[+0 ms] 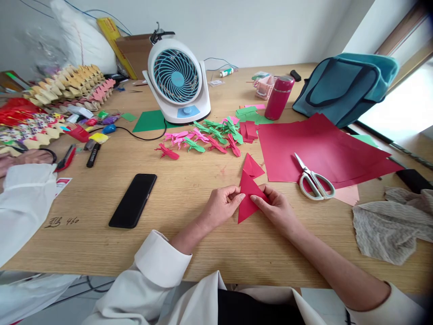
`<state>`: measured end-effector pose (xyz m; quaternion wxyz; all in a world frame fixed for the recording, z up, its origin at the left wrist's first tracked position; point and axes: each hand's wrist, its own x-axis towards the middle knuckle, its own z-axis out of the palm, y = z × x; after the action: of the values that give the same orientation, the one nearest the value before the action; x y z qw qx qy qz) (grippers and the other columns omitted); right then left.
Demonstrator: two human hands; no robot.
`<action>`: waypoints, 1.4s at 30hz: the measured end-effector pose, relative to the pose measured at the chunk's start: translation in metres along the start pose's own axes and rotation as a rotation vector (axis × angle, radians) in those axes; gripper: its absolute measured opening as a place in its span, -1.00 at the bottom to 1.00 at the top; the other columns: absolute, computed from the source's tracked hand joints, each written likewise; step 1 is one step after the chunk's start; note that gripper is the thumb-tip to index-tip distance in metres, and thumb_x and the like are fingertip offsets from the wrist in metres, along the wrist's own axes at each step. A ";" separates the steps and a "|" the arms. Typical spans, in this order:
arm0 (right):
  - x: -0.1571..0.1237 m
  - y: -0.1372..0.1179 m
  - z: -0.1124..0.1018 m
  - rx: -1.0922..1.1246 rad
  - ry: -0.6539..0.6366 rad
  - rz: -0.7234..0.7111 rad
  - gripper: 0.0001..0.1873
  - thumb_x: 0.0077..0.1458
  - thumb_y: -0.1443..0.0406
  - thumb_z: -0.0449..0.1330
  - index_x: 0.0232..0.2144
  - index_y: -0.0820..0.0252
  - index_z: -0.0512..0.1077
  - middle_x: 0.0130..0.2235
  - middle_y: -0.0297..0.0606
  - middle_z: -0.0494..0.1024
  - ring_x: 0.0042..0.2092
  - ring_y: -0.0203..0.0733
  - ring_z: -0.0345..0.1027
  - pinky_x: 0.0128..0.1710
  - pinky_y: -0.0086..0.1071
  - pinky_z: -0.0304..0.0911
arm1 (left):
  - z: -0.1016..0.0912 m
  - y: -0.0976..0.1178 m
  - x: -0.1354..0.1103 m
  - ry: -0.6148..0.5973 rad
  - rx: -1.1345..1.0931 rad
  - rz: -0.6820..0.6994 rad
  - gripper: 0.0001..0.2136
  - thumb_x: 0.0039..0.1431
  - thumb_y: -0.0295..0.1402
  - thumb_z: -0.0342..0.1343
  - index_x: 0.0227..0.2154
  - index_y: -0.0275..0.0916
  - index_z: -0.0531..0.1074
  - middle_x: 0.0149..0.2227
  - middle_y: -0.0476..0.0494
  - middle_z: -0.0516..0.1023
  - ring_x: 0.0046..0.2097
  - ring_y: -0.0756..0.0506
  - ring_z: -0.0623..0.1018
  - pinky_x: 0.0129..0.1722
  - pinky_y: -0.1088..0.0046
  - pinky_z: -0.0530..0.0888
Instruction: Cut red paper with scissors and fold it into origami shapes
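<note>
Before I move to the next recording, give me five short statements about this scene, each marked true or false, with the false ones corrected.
1. The left hand and right hand both hold the folded paper. True.
2. The scissors are in the right hand. False: they lie apart from it, blades on the red sheets.
3. The phone lies on the table, its screen dark. True.
4. The figures are all green. False: there are pink and red ones too.
5. The flask stands between the fan and the bag. True.
</note>
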<state>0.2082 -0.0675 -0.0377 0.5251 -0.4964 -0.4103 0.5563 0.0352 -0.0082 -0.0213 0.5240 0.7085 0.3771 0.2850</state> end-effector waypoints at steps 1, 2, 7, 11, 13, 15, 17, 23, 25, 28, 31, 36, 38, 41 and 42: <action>0.000 0.001 0.000 0.003 -0.006 0.001 -0.74 0.05 0.10 0.32 -0.31 0.13 0.44 -0.34 -0.32 0.53 -0.30 -0.22 0.38 -0.27 -0.36 0.32 | 0.000 0.000 0.000 0.003 0.019 0.009 -0.77 0.20 -0.26 0.06 -0.50 -0.28 0.34 -0.55 0.08 0.27 -0.53 0.09 0.26 -0.52 0.59 0.23; 0.000 0.001 0.000 0.005 -0.011 0.000 -0.74 0.05 0.11 0.32 -0.31 0.13 0.44 -0.34 -0.33 0.52 -0.30 -0.23 0.37 -0.27 -0.36 0.31 | 0.000 0.001 -0.001 0.003 0.041 0.019 -0.77 0.21 -0.26 0.05 -0.51 -0.27 0.32 -0.55 0.09 0.25 -0.53 0.09 0.23 -0.53 0.59 0.21; 0.000 -0.003 0.003 -0.012 0.001 0.006 -0.71 0.01 0.08 0.34 -0.37 0.14 0.41 -0.40 -0.35 0.49 -0.35 -0.25 0.34 -0.33 -0.38 0.29 | 0.000 0.000 -0.001 0.000 0.193 0.098 -0.78 0.25 -0.32 0.00 -0.51 -0.26 0.29 -0.55 0.08 0.22 -0.51 0.07 0.22 -0.49 0.56 0.17; 0.001 -0.003 0.003 -0.017 0.006 0.000 -0.70 -0.01 0.07 0.34 -0.37 0.13 0.41 -0.38 -0.34 0.50 -0.35 -0.23 0.35 -0.33 -0.36 0.31 | -0.001 0.002 -0.002 0.022 0.279 0.158 -0.77 0.25 -0.36 0.00 -0.53 -0.24 0.28 -0.54 0.04 0.27 -0.47 0.04 0.26 -0.44 0.53 0.19; 0.001 -0.001 0.003 -0.013 -0.004 -0.016 -0.73 0.02 0.09 0.33 -0.36 0.12 0.42 -0.37 -0.34 0.50 -0.33 -0.23 0.36 -0.31 -0.37 0.31 | -0.001 0.004 -0.002 0.023 0.308 0.176 -0.77 0.25 -0.38 0.00 -0.54 -0.23 0.27 -0.53 0.03 0.29 -0.47 0.03 0.27 -0.42 0.51 0.19; 0.001 0.001 0.002 -0.015 -0.017 -0.031 -0.75 0.04 0.10 0.32 -0.34 0.12 0.42 -0.35 -0.34 0.50 -0.32 -0.23 0.36 -0.29 -0.37 0.31 | -0.001 0.006 -0.003 0.029 0.337 0.199 -0.77 0.25 -0.39 -0.01 -0.54 -0.22 0.26 -0.53 0.03 0.30 -0.46 0.02 0.28 -0.40 0.49 0.19; 0.001 0.002 0.002 -0.027 -0.025 -0.039 -0.75 0.05 0.10 0.32 -0.33 0.11 0.42 -0.35 -0.34 0.50 -0.31 -0.22 0.36 -0.29 -0.36 0.32 | -0.001 0.007 -0.004 0.033 0.360 0.220 -0.77 0.26 -0.40 -0.02 -0.54 -0.21 0.25 -0.52 0.02 0.31 -0.45 0.00 0.29 -0.39 0.48 0.19; -0.001 -0.003 0.004 0.008 -0.001 -0.025 -0.70 0.02 0.05 0.32 -0.32 0.09 0.42 -0.32 -0.32 0.52 -0.31 -0.21 0.36 -0.27 -0.34 0.33 | -0.002 0.007 -0.005 0.030 0.468 0.240 -0.80 0.28 -0.42 -0.07 -0.49 -0.20 0.26 -0.47 -0.02 0.36 -0.40 -0.03 0.35 -0.34 0.46 0.23; -0.001 -0.005 0.004 0.028 0.039 -0.036 -0.70 -0.01 0.05 0.34 -0.32 0.08 0.43 -0.32 -0.32 0.50 -0.31 -0.23 0.35 -0.27 -0.36 0.32 | -0.002 0.008 -0.005 0.026 0.498 0.246 -0.80 0.28 -0.43 -0.07 -0.49 -0.19 0.25 -0.47 -0.03 0.37 -0.38 -0.04 0.36 -0.32 0.45 0.24; -0.001 -0.006 0.004 0.022 0.082 -0.031 -0.68 -0.03 0.04 0.36 -0.37 0.09 0.41 -0.37 -0.33 0.47 -0.36 -0.25 0.31 -0.33 -0.37 0.30 | -0.003 0.009 -0.006 0.016 0.519 0.261 -0.80 0.28 -0.43 -0.08 -0.50 -0.19 0.22 -0.47 -0.03 0.35 -0.37 -0.04 0.37 -0.31 0.45 0.24; -0.002 -0.008 0.005 -0.003 0.087 -0.017 -0.66 -0.05 0.02 0.36 -0.41 0.10 0.39 -0.42 -0.35 0.44 -0.40 -0.26 0.27 -0.38 -0.38 0.27 | -0.002 0.011 -0.006 0.012 0.526 0.266 -0.77 0.27 -0.42 -0.07 -0.53 -0.18 0.18 -0.49 -0.02 0.33 -0.39 -0.04 0.36 -0.33 0.45 0.24; -0.003 -0.013 0.006 -0.050 0.052 -0.031 -0.67 0.00 0.00 0.31 -0.43 0.11 0.43 -0.44 -0.34 0.46 -0.42 -0.26 0.25 -0.40 -0.39 0.25 | -0.002 0.011 -0.006 0.002 0.548 0.273 -0.78 0.27 -0.42 -0.07 -0.53 -0.19 0.22 -0.49 -0.04 0.36 -0.38 -0.05 0.37 -0.33 0.43 0.24; -0.003 -0.013 0.005 -0.080 0.042 -0.047 -0.66 0.02 -0.01 0.29 -0.46 0.12 0.44 -0.44 -0.34 0.46 -0.42 -0.26 0.24 -0.41 -0.39 0.24 | -0.002 0.010 -0.006 0.002 0.550 0.274 -0.78 0.27 -0.42 -0.06 -0.52 -0.19 0.24 -0.48 -0.05 0.38 -0.38 -0.06 0.37 -0.33 0.43 0.25; -0.002 -0.011 0.004 -0.118 0.050 -0.070 -0.66 0.05 0.00 0.27 -0.48 0.14 0.48 -0.46 -0.35 0.43 -0.43 -0.28 0.22 -0.43 -0.41 0.20 | -0.001 0.010 -0.006 0.002 0.556 0.275 -0.78 0.27 -0.43 -0.05 -0.52 -0.19 0.27 -0.47 -0.07 0.40 -0.37 -0.07 0.39 -0.33 0.43 0.26; -0.002 -0.011 0.003 -0.118 0.052 -0.073 -0.67 0.06 0.01 0.27 -0.48 0.14 0.48 -0.46 -0.35 0.43 -0.43 -0.28 0.21 -0.43 -0.41 0.19 | -0.001 0.011 -0.006 0.001 0.564 0.276 -0.78 0.28 -0.43 -0.05 -0.51 -0.20 0.27 -0.46 -0.07 0.40 -0.36 -0.07 0.39 -0.32 0.43 0.27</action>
<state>0.2068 -0.0684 -0.0264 0.5254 -0.5253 -0.4465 0.4987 0.0333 -0.0146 -0.0108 0.2630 0.8703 0.3417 0.2380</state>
